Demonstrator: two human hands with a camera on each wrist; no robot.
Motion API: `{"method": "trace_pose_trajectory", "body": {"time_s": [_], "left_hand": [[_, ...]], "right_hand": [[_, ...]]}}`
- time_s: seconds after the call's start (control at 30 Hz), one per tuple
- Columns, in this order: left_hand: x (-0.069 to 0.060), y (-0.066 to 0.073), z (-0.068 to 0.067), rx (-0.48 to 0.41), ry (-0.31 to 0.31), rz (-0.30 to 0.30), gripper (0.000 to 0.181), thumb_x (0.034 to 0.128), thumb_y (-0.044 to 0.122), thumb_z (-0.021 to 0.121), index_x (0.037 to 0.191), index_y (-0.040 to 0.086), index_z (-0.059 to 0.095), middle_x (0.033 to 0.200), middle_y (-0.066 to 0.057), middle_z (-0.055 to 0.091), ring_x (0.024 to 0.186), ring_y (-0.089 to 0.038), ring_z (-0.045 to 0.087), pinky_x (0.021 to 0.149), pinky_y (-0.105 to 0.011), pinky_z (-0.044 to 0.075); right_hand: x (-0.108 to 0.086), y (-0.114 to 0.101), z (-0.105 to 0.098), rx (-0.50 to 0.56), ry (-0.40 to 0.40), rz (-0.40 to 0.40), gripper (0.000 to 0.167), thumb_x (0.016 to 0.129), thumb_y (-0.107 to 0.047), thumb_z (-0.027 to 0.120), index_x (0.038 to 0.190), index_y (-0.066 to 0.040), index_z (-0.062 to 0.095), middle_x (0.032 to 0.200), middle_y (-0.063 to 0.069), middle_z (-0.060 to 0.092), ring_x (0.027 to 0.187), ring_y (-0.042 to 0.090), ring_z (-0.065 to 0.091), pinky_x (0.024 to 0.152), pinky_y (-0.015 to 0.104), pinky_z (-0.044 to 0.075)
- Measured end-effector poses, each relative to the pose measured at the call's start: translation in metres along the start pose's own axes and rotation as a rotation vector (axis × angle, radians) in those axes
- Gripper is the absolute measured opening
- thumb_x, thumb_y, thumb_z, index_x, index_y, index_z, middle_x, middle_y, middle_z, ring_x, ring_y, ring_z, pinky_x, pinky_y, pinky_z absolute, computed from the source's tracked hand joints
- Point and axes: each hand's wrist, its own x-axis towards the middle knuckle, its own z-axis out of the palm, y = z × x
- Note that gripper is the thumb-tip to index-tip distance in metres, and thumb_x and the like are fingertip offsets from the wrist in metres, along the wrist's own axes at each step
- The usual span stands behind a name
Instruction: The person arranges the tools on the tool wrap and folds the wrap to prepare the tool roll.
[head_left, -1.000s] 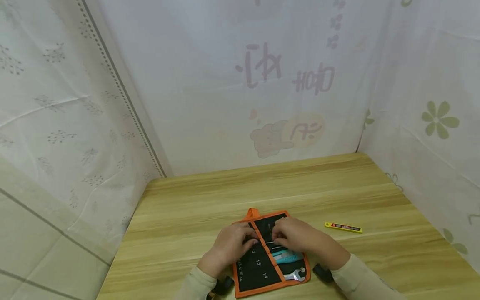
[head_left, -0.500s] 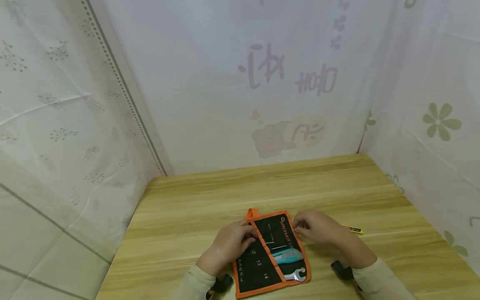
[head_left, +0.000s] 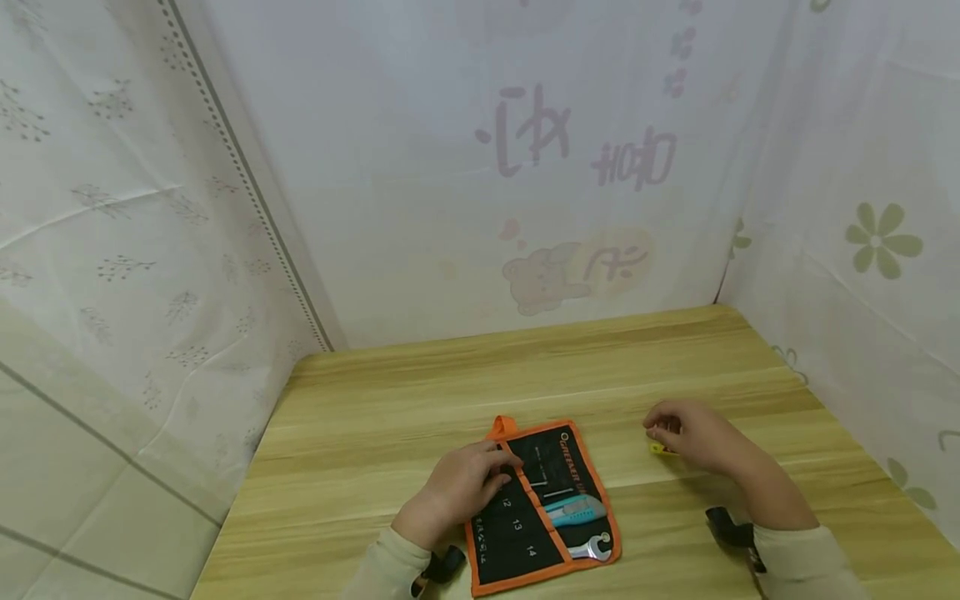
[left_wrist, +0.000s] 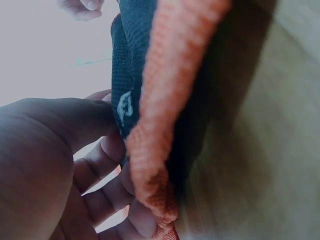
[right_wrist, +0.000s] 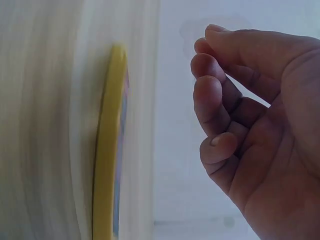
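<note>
A black tool pouch [head_left: 498, 542] with orange trim lies flat on the table, numbers printed on its pockets. My left hand [head_left: 461, 487] pinches the cloth by the orange pocket edge; in the left wrist view its thumb and fingers are on the black fabric [left_wrist: 130, 55]. A teal utility knife [head_left: 576, 510] and an open-end wrench [head_left: 592, 549] stick out of the pockets, with two thin metal shafts above them. My right hand [head_left: 693, 433] hovers over a slim yellow case [right_wrist: 107, 150], fingers loosely curled and holding nothing. In the head view the hand hides most of the case.
The wooden table [head_left: 375, 417] reaches back to a white printed curtain [head_left: 420, 208]. More patterned cloth hangs at the left and right sides. An orange loop [head_left: 504, 426] sticks out from the pouch's far edge.
My right hand has moved from the pouch to the right, over the yellow case, uncovering the pouch's printed upper panel. The left hand has stayed on the pouch.
</note>
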Motion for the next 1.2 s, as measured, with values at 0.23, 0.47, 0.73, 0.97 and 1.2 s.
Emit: {"method": "trace_pose_trajectory", "body": {"time_s": [0.23,0.47,0.73,0.97,1.2], "left_hand": [[0.002,0.001,0.001,0.041,-0.007,0.016,0.027,0.1027,0.025,0.071,0.128,0.032,0.074,0.101,0.012,0.065,0.077,-0.002,0.057,0.065,-0.024,0.049],[0.002,0.001,0.002,0.023,0.01,0.012,0.013,0.1026,0.025,0.072,0.114,0.03,0.073,0.09,0.014,0.056,0.07,-0.002,0.047,0.061,-0.023,0.045],[0.002,0.001,0.002,0.002,0.022,0.012,0.005,0.1015,0.024,0.073,0.101,0.028,0.069,0.093,0.014,0.057,0.072,-0.001,0.05,0.063,-0.022,0.047],[0.002,0.001,0.004,0.009,0.037,0.015,0.007,0.0999,0.023,0.075,0.1,0.026,0.069,0.094,0.014,0.059,0.073,-0.002,0.05,0.064,-0.023,0.047],[0.001,0.0,0.004,-0.005,0.05,0.025,0.005,0.1009,0.024,0.074,0.099,0.025,0.068,0.093,0.014,0.058,0.073,-0.001,0.05,0.064,-0.022,0.047]], "right_hand": [[-0.012,0.02,-0.013,-0.002,0.057,0.02,0.008,0.098,-0.014,0.076,0.106,-0.011,0.078,0.092,-0.007,0.068,0.082,0.009,0.06,0.07,0.03,0.053],[-0.021,0.032,-0.018,0.02,0.051,0.051,0.01,0.099,-0.013,0.074,0.108,-0.009,0.077,0.097,-0.004,0.069,0.084,0.012,0.062,0.071,0.03,0.054],[-0.028,0.042,-0.023,0.018,0.04,0.085,0.009,0.098,-0.012,0.075,0.106,-0.008,0.077,0.098,-0.002,0.07,0.085,0.013,0.062,0.07,0.03,0.054],[-0.035,0.05,-0.027,-0.024,0.069,0.089,0.008,0.096,-0.012,0.077,0.103,-0.007,0.077,0.092,-0.003,0.067,0.081,0.012,0.06,0.067,0.029,0.052],[-0.041,0.061,-0.028,0.006,0.044,0.101,0.016,0.091,-0.013,0.083,0.105,-0.006,0.078,0.092,-0.003,0.068,0.08,0.012,0.06,0.066,0.028,0.052]]}}
